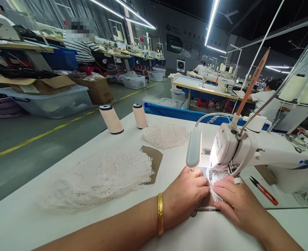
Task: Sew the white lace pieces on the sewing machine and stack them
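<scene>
A piece of white lace [217,197] lies under the needle area of a white sewing machine [223,146], lit by its lamp. At the lace's left edge my left hand [186,190] is closed, fingers curled and pressed together on the fabric; their tips are partly hidden. My right hand [239,198] rests on the lace from the other side, fingers stretched out flat and thumb apart. Left of the hands spreads a big stack of lace pieces [101,177], overlapping a brown card [155,162]. A smaller lace pile [165,135] sits farther back.
Two thread cones, one left [111,119] and one right [140,116], stand near the table's far left edge. Orange-handled thread snips [263,190] lie right of my right hand. A grey lamp [194,148] hangs beside the machine head. Co-workers sit at machines beyond.
</scene>
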Action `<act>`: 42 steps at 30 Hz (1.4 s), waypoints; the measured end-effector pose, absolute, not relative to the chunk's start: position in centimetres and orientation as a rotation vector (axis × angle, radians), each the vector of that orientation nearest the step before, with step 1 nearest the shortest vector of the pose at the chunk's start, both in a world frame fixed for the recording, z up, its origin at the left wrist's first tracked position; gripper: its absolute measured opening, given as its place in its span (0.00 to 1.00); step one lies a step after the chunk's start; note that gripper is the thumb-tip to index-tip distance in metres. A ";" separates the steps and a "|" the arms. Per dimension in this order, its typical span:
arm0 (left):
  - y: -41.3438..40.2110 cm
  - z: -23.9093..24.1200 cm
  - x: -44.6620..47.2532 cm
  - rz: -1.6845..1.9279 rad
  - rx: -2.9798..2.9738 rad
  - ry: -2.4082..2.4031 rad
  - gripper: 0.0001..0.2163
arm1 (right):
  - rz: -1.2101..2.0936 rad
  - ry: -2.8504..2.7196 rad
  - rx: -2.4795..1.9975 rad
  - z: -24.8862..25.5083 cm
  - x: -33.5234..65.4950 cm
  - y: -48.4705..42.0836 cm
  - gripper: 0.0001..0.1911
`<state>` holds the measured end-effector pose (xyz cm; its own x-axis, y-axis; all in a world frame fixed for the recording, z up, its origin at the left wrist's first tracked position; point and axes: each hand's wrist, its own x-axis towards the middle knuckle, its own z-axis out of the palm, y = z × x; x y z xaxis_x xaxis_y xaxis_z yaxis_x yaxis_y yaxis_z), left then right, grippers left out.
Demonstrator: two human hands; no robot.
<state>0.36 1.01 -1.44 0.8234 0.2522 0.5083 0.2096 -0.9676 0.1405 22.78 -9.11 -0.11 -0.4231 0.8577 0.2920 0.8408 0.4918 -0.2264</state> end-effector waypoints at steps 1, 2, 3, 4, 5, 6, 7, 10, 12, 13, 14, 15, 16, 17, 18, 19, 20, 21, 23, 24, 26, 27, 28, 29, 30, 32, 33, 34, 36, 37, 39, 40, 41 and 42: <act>1.0 -1.4 0.4 0.832 2.929 0.377 0.06 | 0.061 -2.370 -1.426 -0.2 22.8 -9.1 0.06; 1.1 -1.4 0.4 0.833 2.934 0.383 0.06 | 0.063 -2.366 -1.436 -0.2 22.8 -9.1 0.07; 1.2 -1.3 0.4 0.837 2.938 0.389 0.07 | 0.069 -2.363 -1.451 -0.2 22.8 -9.0 0.08; 1.2 -1.3 0.5 0.839 2.942 0.395 0.08 | 0.077 -2.359 -1.467 -0.3 22.7 -9.0 0.09; 1.3 -1.2 0.5 0.840 2.946 0.401 0.08 | 0.083 -2.356 -1.486 -0.3 22.7 -8.9 0.10; 1.5 -1.2 0.6 0.838 2.951 0.407 0.09 | 0.084 -2.351 -1.508 -0.4 22.7 -8.9 0.10; 1.6 -1.2 0.7 0.834 2.955 0.414 0.09 | 0.080 -2.344 -1.531 -0.5 22.7 -8.9 0.10; 2.0 -1.4 0.9 0.828 2.965 0.430 0.10 | 0.028 -2.319 -1.595 -0.8 22.7 -8.8 0.11; 2.3 -1.5 0.9 0.839 2.962 0.441 0.10 | -0.013 -2.306 -1.622 -1.1 22.8 -8.7 0.13; 2.3 -1.5 0.9 0.842 2.956 0.447 0.10 | -0.027 -2.301 -1.630 -1.2 22.8 -8.6 0.14; 2.4 -1.4 0.8 0.837 2.940 0.455 0.10 | -0.035 -2.298 -1.633 -1.4 22.9 -8.6 0.15; 2.4 -1.3 0.8 0.821 2.910 0.469 0.09 | -0.042 -2.296 -1.630 -1.6 22.9 -8.6 0.16; 2.5 -1.1 0.8 0.802 2.863 0.500 0.08 | -0.049 -2.295 -1.621 -1.7 23.0 -8.5 0.17; 2.7 -1.0 0.9 0.779 2.801 0.556 0.07 | -0.059 -2.292 -1.605 -1.8 23.1 -8.5 0.18; 3.0 -0.8 1.1 0.755 2.737 0.625 0.07 | -0.070 -2.289 -1.585 -2.0 23.2 -8.5 0.18; 3.5 -0.7 1.4 0.733 2.681 0.696 0.07 | -0.078 -2.285 -1.565 -2.1 23.3 -8.4 0.18; 4.1 -0.7 1.8 0.716 2.643 0.758 0.09 | -0.082 -2.280 -1.547 -2.2 23.3 -8.4 0.19; 4.7 -0.7 2.2 0.698 2.630 0.798 0.11 | -0.083 -2.275 -1.532 -2.2 23.4 -8.4 0.19; 5.9 -0.8 3.0 0.659 2.659 0.794 0.14 | -0.085 -2.271 -1.506 -2.2 23.5 -8.5 0.18; 6.4 -0.9 3.2 0.636 2.682 0.779 0.13 | -0.089 -2.273 -1.489 -2.1 23.5 -8.5 0.18; 6.6 -0.8 3.2 0.603 2.724 0.769 0.10 | -0.101 -2.278 -1.453 -1.9 23.5 -8.6 0.17; 6.3 -0.6 2.9 0.604 2.757 0.777 0.09 | -0.105 -2.274 -1.437 -1.8 23.5 -8.7 0.17; 5.7 -0.4 2.4 0.613 2.789 0.789 0.08 | -0.104 -2.268 -1.422 -1.8 23.4 -8.8 0.16; 4.8 0.0 1.8 0.640 2.845 0.804 0.05 | -0.098 -2.261 -1.407 -1.7 23.4 -8.9 0.16; 3.9 0.4 1.2 0.655 2.900 0.818 0.03 | -0.086 -2.256 -1.392 -1.6 23.3 -8.9 0.16; 1.9 1.2 0.0 0.644 2.922 0.774 0.08 | -0.061 -2.256 -1.348 -1.5 23.0 -9.0 0.16; 1.1 1.6 -0.4 0.623 2.902 0.733 0.11 | -0.047 -2.260 -1.326 -1.5 22.9 -8.9 0.16; 0.5 1.8 -0.6 0.615 2.876 0.704 0.13 | -0.035 -2.265 -1.310 -1.5 22.7 -8.9 0.17; -0.2 2.0 -0.8 0.600 2.835 0.641 0.12 | -0.016 -2.273 -1.296 -1.5 22.5 -8.7 0.17; -0.2 1.9 -0.7 0.597 2.826 0.617 0.10 | -0.006 -2.279 -1.303 -1.4 22.5 -8.7 0.16; 0.1 1.5 -0.4 0.591 2.837 0.578 0.07 | 0.006 -2.298 -1.335 -1.3 22.3 -8.5 0.14; 0.3 1.2 -0.3 0.595 2.854 0.571 0.07 | 0.006 -2.310 -1.355 -1.2 22.3 -8.5 0.13; 0.5 0.9 -0.2 0.609 2.876 0.568 0.08 | 0.004 -2.321 -1.372 -1.1 22.3 -8.5 0.12; 0.7 0.6 -0.1 0.633 2.898 0.568 0.09 | -0.003 -2.330 -1.383 -1.1 22.3 -8.5 0.12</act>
<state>-0.08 0.67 0.60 0.8420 0.3849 0.3779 0.3340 -0.9222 0.1950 22.27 -8.46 -1.06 -0.4112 0.8369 0.3613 0.8379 0.5031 -0.2117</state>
